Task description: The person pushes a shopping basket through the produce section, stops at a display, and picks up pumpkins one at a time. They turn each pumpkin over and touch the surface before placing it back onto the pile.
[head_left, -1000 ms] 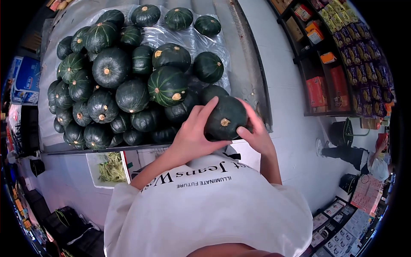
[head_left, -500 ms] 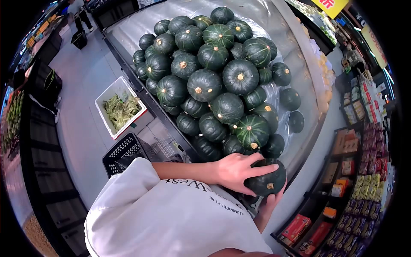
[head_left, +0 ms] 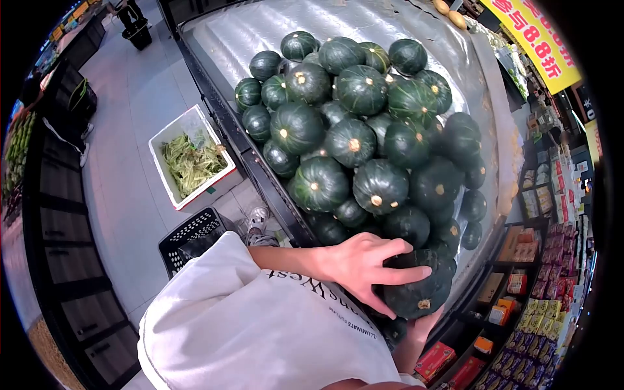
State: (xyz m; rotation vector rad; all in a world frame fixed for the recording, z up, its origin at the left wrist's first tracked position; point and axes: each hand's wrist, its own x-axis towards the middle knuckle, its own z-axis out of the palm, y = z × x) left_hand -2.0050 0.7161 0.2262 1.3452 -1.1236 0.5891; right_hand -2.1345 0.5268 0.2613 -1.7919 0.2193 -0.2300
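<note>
A dark green kabocha pumpkin (head_left: 429, 289) is held between my two hands, close to my body at the front edge of the display. My left hand (head_left: 364, 266) grips its left side and top with fingers apart on the rind. From below, my right hand (head_left: 422, 330) supports it; most of its fingers are hidden behind the pumpkin. The dry stem stub faces me. Just beyond lies a heap of similar pumpkins (head_left: 351, 143) on the silver-lined display (head_left: 214, 45). Another small dark green round surface (head_left: 394, 329) shows partly beneath my left hand.
To the left on the floor stand a white foam box (head_left: 156, 146) of leafy trimmings and a black perforated basket (head_left: 170, 244). Packaged goods fill shelves (head_left: 507, 279) on the right. A yellow sign (head_left: 533, 45) hangs upper right. A person (head_left: 127, 13) stands far upper left.
My view has shifted, so the heap appears lower and further right. The held pumpkin sits a little lower and right in view, still between both hands.
</note>
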